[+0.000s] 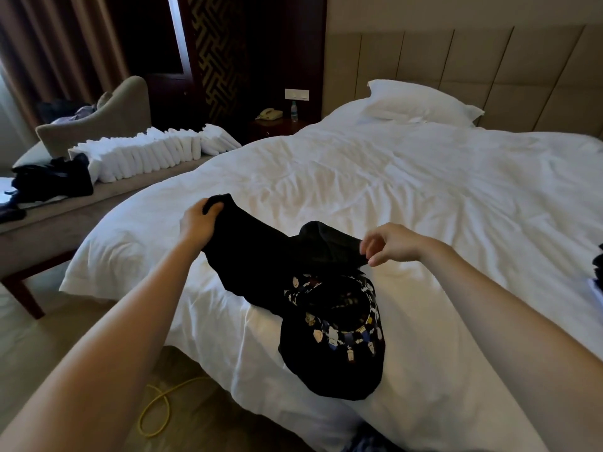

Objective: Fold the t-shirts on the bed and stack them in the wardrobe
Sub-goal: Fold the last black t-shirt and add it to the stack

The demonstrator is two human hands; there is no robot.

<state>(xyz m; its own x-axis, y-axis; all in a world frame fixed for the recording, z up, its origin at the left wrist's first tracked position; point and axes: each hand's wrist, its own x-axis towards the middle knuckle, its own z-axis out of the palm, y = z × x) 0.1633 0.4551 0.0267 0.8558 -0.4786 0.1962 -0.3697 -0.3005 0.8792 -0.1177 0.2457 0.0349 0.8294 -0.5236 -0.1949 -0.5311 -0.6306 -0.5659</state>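
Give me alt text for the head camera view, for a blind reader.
A person's left hand grips one end of a black printed t-shirt crumpled on a white bed; the right hand, fingers curled, is at its other edge. A pillow lies by the headboard, folded white towels on a bench.

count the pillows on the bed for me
1: a white pillow lies at the head of the bed, by the padded headboard. More may be hidden past the right edge of the view.
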